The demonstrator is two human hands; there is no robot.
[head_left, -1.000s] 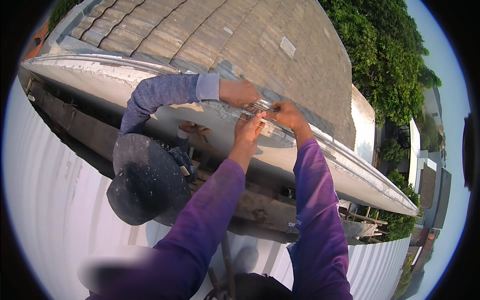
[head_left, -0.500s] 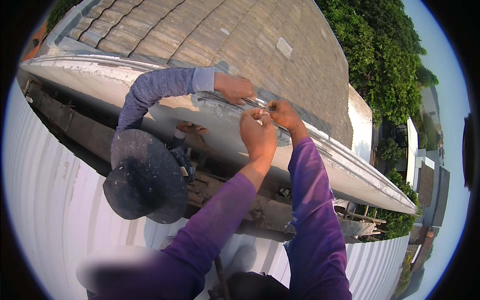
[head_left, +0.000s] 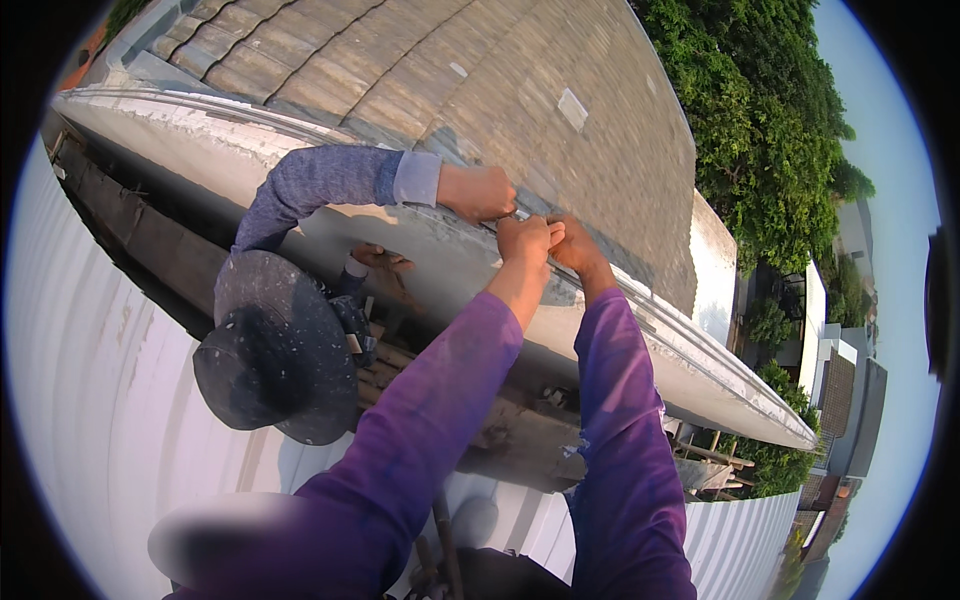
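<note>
My left hand (head_left: 524, 246) and my right hand (head_left: 573, 246) meet over the top of a concrete wall, fingers curled and drawn close together. Whatever they pinch is too small or hidden to name. Thin metal rods (head_left: 640, 312) run lengthwise along this wall top, passing beneath my hands. Just left of mine, a co-worker's closed hand (head_left: 478, 193) in a grey-blue sleeve rests at the same rods. The co-worker's other hand (head_left: 382, 258) shows lower down, against the wall's smooth side (head_left: 450, 262).
A tiled roof (head_left: 430, 75) slopes up beyond the wall. The co-worker's dark brimmed hat (head_left: 280, 345) is close on the left. Below lie a dark gap with planks and poles, and pale corrugated metal roofing (head_left: 110, 370). Trees (head_left: 770, 130) stand at the right.
My left hand has turned and moved slightly right, against my right hand. The co-worker's upper hand has curled into a fist. The view has shifted a little.
</note>
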